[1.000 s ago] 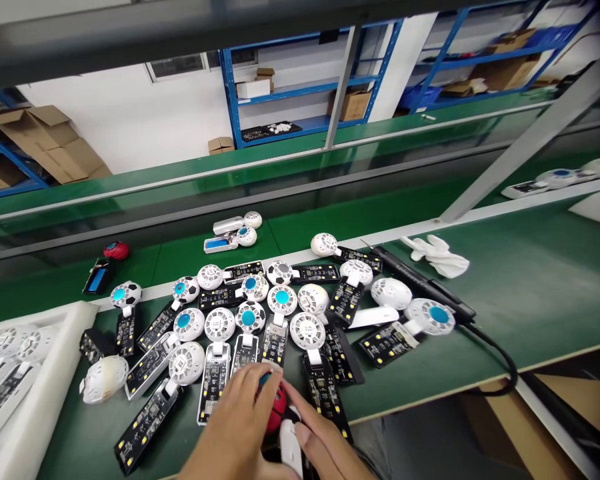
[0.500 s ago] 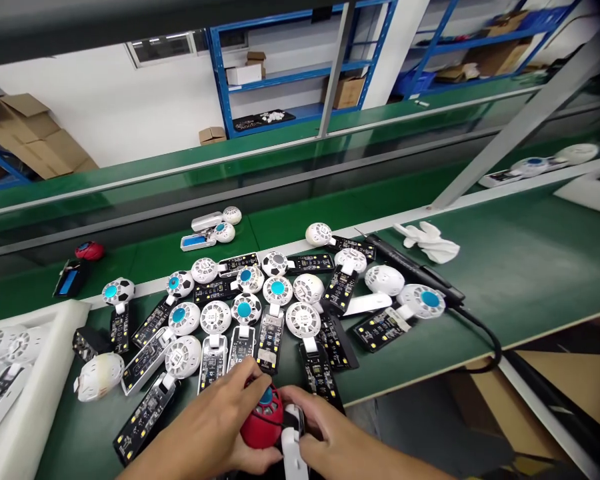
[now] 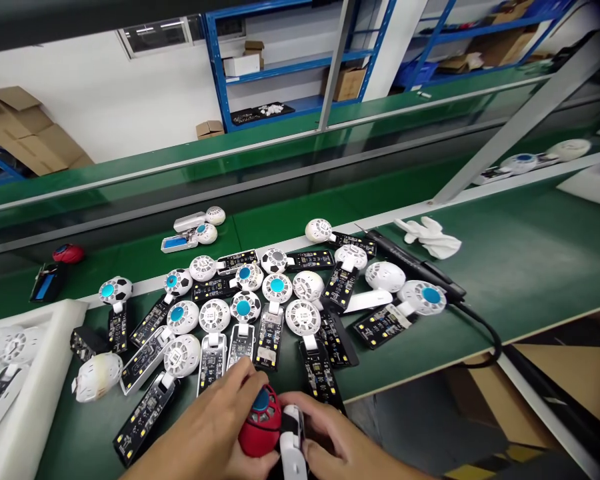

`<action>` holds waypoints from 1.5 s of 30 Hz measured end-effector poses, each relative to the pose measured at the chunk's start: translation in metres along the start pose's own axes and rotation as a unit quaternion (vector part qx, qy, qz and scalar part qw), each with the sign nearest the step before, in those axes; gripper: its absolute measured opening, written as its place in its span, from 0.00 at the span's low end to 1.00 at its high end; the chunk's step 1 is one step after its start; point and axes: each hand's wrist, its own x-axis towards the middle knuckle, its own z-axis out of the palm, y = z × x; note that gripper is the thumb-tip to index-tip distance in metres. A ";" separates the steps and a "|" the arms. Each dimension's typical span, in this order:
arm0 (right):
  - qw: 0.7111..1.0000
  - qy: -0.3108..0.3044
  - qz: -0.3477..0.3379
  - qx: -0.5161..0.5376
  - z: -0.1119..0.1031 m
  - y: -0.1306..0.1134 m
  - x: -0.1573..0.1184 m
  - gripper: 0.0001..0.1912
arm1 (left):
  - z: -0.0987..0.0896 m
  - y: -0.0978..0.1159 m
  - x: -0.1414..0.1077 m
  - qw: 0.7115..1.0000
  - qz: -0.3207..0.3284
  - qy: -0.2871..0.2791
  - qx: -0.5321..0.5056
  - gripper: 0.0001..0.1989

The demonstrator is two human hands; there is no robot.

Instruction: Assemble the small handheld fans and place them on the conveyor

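My left hand (image 3: 223,423) is closed round a red slotted round head (image 3: 261,427) with a blue disc on it, low in the middle of the view. Pressed close on its right is a white handle-like piece with a black part (image 3: 293,443), which my right hand (image 3: 333,433) grips between thumb and fingers. The undersides of both are hidden by my hands. Just beyond them, several small units with white round heads (image 3: 303,317) and black circuit boards (image 3: 320,373) lie on the green bench (image 3: 395,373).
A white foam tray (image 3: 45,373) with more units stands at left. A black pen-shaped electric tool with a cable (image 3: 415,267) lies at right beside white gloves (image 3: 430,237). Past the bench runs a green belt (image 3: 265,207) carrying a red-headed unit (image 3: 69,253) and white units (image 3: 205,233).
On the belt, the red-headed unit and the white units have travelled left. My hands keep their grips with little movement, and the view has shifted slightly.
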 end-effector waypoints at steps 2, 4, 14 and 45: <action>1.000 0.028 -0.006 -0.006 -0.001 0.005 0.001 0.23 | 0.005 -0.003 -0.003 0.999 -0.014 0.027 -0.010 0.22; 0.999 0.042 -0.012 -0.013 0.000 0.010 0.003 0.27 | 0.013 -0.009 -0.007 0.997 0.013 0.075 -0.016 0.21; 0.993 0.009 -0.066 -0.102 0.022 0.014 0.020 0.27 | -0.028 0.006 -0.021 0.979 -0.078 -0.097 -0.162 0.17; 0.935 -0.029 -0.007 -0.353 0.015 0.023 -0.011 0.15 | 0.026 -0.004 0.001 0.965 0.023 -0.157 -0.207 0.28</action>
